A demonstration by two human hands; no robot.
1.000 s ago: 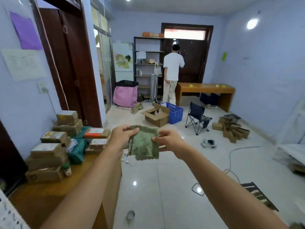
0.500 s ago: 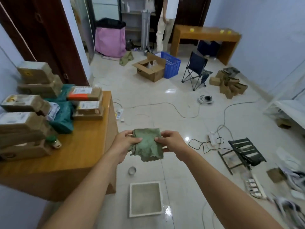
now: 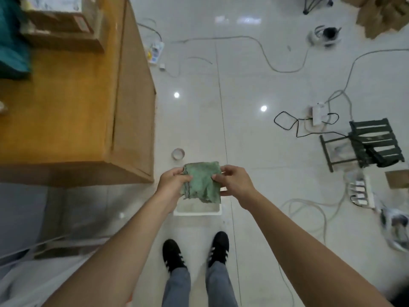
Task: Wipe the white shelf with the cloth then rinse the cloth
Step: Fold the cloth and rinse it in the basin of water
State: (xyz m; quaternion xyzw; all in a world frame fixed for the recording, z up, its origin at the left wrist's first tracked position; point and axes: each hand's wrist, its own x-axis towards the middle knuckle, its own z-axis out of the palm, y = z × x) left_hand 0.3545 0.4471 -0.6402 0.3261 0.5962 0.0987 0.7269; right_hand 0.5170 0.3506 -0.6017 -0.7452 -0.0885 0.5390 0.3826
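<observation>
A green cloth [image 3: 202, 181] hangs spread between both of my hands at arm's length. My left hand [image 3: 171, 186] pinches its left edge and my right hand [image 3: 235, 182] pinches its right edge. Directly beneath the cloth a white rectangular basin [image 3: 197, 211] sits on the floor, mostly hidden by the cloth and my hands. The white shelf is not in view.
A wooden table [image 3: 73, 107] with cardboard boxes [image 3: 59, 29] stands at the left. A tape roll [image 3: 178, 154] lies beyond the basin. Cables [image 3: 276, 69], power strips [image 3: 360, 191] and a dark folding stool [image 3: 367, 142] lie on the tiled floor at right. My shoes [image 3: 194, 251] stand behind the basin.
My view has tilted from the room down to the floor. The cloth stays held in both hands and now hangs above the white basin.
</observation>
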